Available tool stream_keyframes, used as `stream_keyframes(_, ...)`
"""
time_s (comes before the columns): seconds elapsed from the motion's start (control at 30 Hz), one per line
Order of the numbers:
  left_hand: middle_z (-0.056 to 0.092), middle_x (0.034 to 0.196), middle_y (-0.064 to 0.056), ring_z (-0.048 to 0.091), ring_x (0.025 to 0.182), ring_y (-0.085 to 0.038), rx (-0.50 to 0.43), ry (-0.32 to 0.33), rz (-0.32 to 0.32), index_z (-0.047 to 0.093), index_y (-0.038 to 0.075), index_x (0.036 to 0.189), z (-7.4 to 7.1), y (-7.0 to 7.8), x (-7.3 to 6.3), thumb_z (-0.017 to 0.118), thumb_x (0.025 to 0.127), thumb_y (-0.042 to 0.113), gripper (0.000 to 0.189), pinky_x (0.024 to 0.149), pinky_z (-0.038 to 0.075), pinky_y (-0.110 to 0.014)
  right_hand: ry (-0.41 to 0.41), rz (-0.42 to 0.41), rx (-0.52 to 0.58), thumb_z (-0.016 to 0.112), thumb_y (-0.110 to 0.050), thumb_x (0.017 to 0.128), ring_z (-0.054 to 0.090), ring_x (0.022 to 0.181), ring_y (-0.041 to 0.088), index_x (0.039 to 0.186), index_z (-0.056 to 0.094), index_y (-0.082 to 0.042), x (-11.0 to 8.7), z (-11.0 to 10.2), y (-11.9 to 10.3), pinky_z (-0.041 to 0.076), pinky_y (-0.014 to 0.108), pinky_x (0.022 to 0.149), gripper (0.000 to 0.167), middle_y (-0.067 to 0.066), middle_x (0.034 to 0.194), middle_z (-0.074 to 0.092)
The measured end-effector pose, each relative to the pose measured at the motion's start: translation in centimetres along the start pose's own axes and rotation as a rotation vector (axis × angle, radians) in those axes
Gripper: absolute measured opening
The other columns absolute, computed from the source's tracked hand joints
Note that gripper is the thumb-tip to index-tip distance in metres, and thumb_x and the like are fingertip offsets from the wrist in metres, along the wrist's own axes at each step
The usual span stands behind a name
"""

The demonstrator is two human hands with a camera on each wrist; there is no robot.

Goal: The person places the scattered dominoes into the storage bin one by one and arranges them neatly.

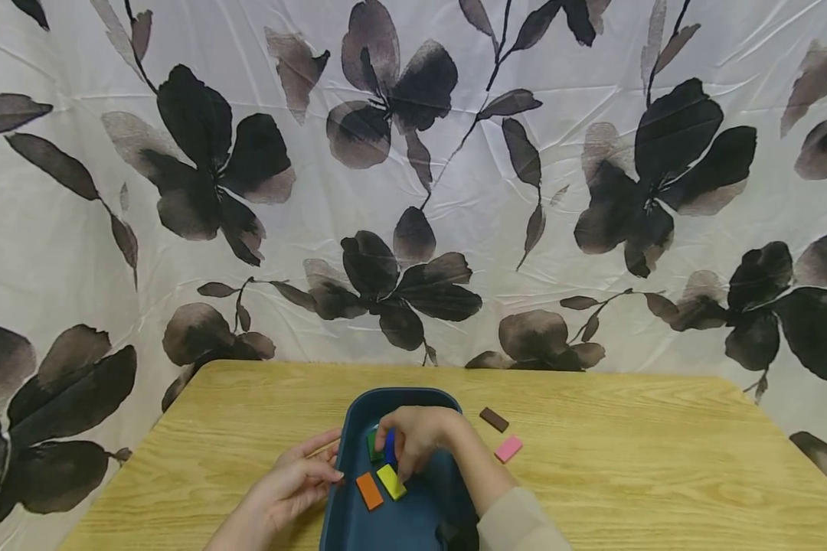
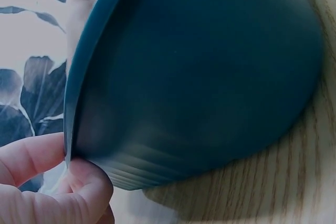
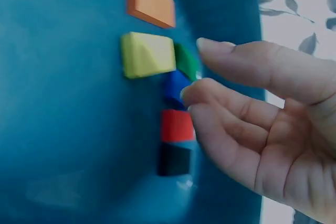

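My left hand (image 1: 292, 482) pinches the left rim of a dark blue tray (image 1: 386, 529) between thumb and fingers; the left wrist view shows the tray's outer side (image 2: 199, 77) tilted off the wooden surface on that side. Inside the tray, my right hand (image 1: 416, 438) reaches down over small rectangular blocks, thumb and fingertips apart with nothing between them. Nearest its fingertips are a green block (image 3: 186, 60) and a blue block (image 3: 176, 88). A yellow block (image 3: 148, 55), an orange block (image 3: 152, 2), a red block (image 3: 177, 125) and a black block (image 3: 175, 159) lie around them.
On the wooden table (image 1: 627, 459), right of the tray, lie a brown block (image 1: 494, 419) and a pink block (image 1: 508, 448). A floral cloth (image 1: 524, 291) hangs behind the table's far edge. The tray's raised walls surround the right hand.
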State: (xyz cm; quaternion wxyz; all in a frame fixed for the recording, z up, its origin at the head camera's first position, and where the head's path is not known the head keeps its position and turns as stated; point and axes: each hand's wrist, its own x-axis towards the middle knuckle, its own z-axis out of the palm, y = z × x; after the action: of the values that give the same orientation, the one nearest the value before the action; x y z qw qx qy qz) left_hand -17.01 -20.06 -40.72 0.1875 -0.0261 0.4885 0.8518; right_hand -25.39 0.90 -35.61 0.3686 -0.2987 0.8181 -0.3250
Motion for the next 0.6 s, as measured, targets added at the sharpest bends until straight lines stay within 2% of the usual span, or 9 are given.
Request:
stream_keyframes(0.17, 0.058, 0.104, -0.005, 0.058, 0.090, -0.013, -0.012, 0.024, -0.009, 0.030, -0.003, 0.141, 0.3, 0.2, -0.1, 0.046, 0.077, -0.024, 0.068, 0.074, 0.050, -0.024, 0.097, -0.068, 0.045, 0.073, 0.011, 0.069, 0.055, 0.059, 0.016, 0.105, 0.059, -0.005, -1.7, -1.6, 0.0, 0.053, 0.030, 0.059, 0.041, 0.007, 0.073, 0.056)
stream_keyframes(0.33, 0.057, 0.103, -0.006, 0.059, 0.090, -0.012, -0.034, 0.041, -0.015, 0.029, -0.003, 0.140, 0.6, 0.4, -0.2, 0.045, 0.077, -0.024, 0.069, 0.075, 0.051, -0.024, 0.171, -0.069, 0.034, 0.073, 0.006, 0.072, 0.056, 0.062, 0.017, 0.108, 0.057, -0.003, -3.8, -3.9, 0.8, 0.053, 0.032, 0.062, 0.040, 0.007, 0.077, 0.054)
stream_keyframes(0.47, 0.057, 0.105, -0.006, 0.058, 0.090, -0.012, -0.030, 0.044, -0.022, 0.022, -0.004, 0.143, 0.6, 0.4, -0.1, 0.045, 0.077, -0.025, 0.074, 0.075, 0.050, -0.024, 0.252, -0.063, 0.022, 0.073, 0.003, 0.073, 0.056, 0.063, 0.019, 0.107, 0.058, -0.004, -5.6, -5.2, 2.1, 0.053, 0.032, 0.061, 0.038, 0.009, 0.081, 0.054)
stream_keyframes(0.6, 0.055, 0.106, -0.006, 0.057, 0.091, -0.012, -0.028, 0.046, -0.040, 0.014, -0.004, 0.145, 0.6, 0.4, -0.2, 0.044, 0.077, -0.025, 0.078, 0.075, 0.050, -0.024, 0.310, -0.062, 0.071, 0.072, 0.003, 0.073, 0.053, 0.059, 0.018, 0.107, 0.057, 0.000, -7.2, -5.6, 4.1, 0.050, 0.031, 0.056, 0.037, 0.010, 0.080, 0.053)
